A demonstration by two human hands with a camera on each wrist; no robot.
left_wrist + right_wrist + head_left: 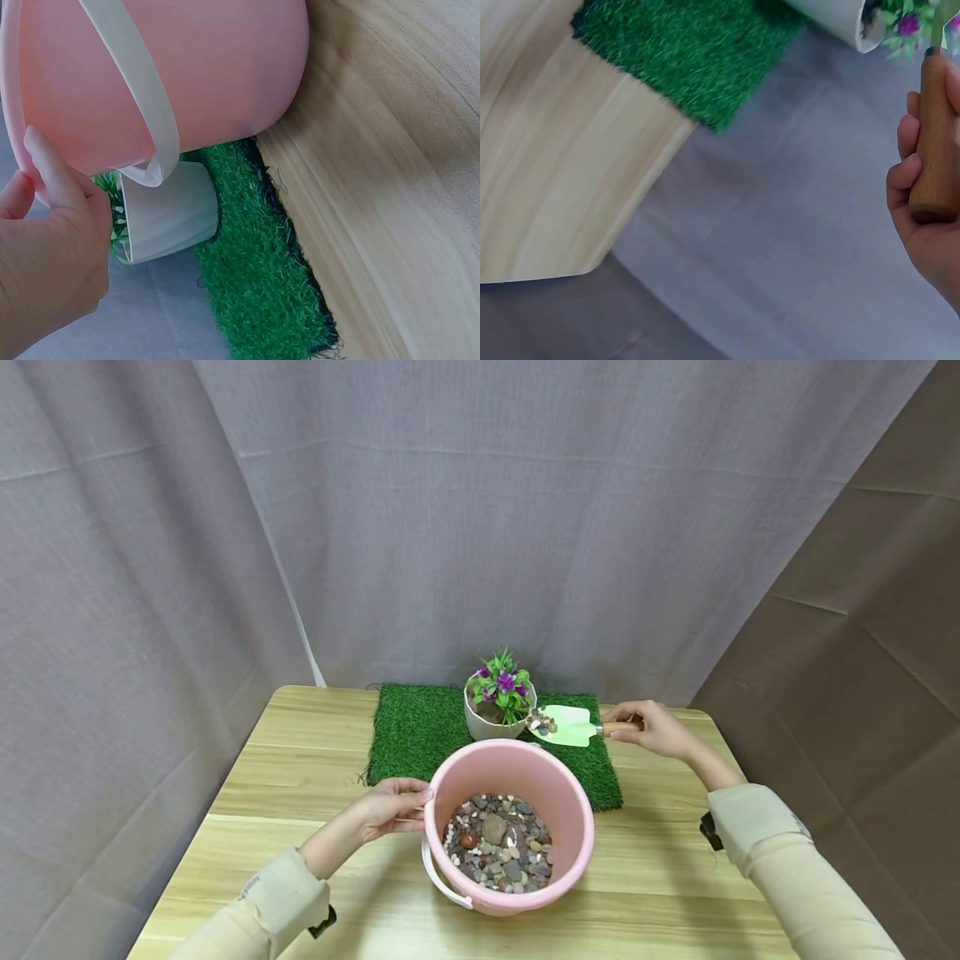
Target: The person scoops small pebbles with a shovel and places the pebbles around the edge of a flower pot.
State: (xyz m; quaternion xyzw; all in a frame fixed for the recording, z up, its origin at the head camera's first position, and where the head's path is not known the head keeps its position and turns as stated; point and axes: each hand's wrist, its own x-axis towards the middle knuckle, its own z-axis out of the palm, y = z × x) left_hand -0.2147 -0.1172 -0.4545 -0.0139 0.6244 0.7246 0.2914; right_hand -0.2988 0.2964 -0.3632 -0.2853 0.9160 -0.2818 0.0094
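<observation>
My left hand (386, 810) pinches the rim of a pink bucket (558, 789) at its left side, thumb and fingers on either side of the edge. Mixed pebbles (498, 852) cover the bucket's bottom. In my right hand (656, 729) is the wooden handle of a pale green garden trowel (572, 727), which I grip with curled fingers. Several small pebbles (542, 723) lie on the blade near its tip. That tip is at the right edge of a white flowerpot (482, 727) holding a purple-flowered plant (502, 681); whether they touch I cannot tell.
A green artificial grass mat (416, 735) lies under the flowerpot, on a wooden table (285, 768). The bucket's white handle (142, 75) hangs down its side. Grey curtains (480, 527) stand behind the table, with a brown one (862, 652) at the right.
</observation>
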